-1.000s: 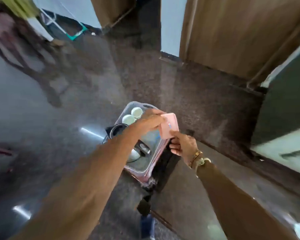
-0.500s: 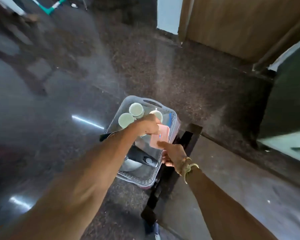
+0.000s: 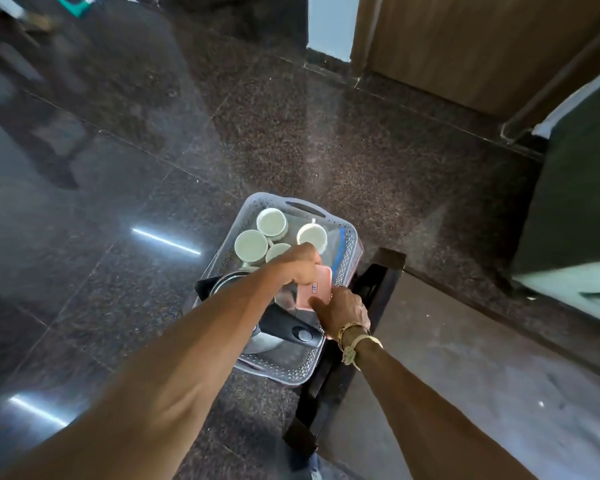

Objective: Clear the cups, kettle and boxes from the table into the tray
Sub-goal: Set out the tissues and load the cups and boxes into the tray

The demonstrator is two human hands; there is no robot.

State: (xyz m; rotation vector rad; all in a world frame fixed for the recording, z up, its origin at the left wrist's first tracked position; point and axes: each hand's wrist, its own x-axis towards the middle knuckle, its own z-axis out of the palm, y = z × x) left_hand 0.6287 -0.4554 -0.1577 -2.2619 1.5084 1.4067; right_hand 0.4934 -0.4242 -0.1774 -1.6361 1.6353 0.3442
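1. A dark, speckled, polished stone floor (image 3: 291, 140) is seen across most of the view, with bright streaks of light reflected at the left.
2. Wooden panelling (image 3: 465, 46) is seen at the upper right, with a pale strip of wall beside it; a dark block with a pale edge stands at the far right.
3. A grey tabletop (image 3: 465, 358) with a dark frame fills the lower right; its surface is seen bare apart from the right forearm above it.
4. A pale perforated plastic tray (image 3: 293, 370) with a slot handle at its far end is seen just beside the tabletop's left edge, above the floor; what carries it cannot be told.
5. Four white cups (image 3: 271, 221) are grouped in the far half of the tray; a kettle (image 3: 284, 332) with a black handle lies in the near half.
6. A pink box (image 3: 314, 289) with a small label is held over the tray's middle, between cups and kettle.
7. The left hand (image 3: 297, 265) is closed over the box's top edge.
8. The right hand (image 3: 343, 311), with bracelets at the wrist, is pressed against the box's lower corner, fingers curled on it.
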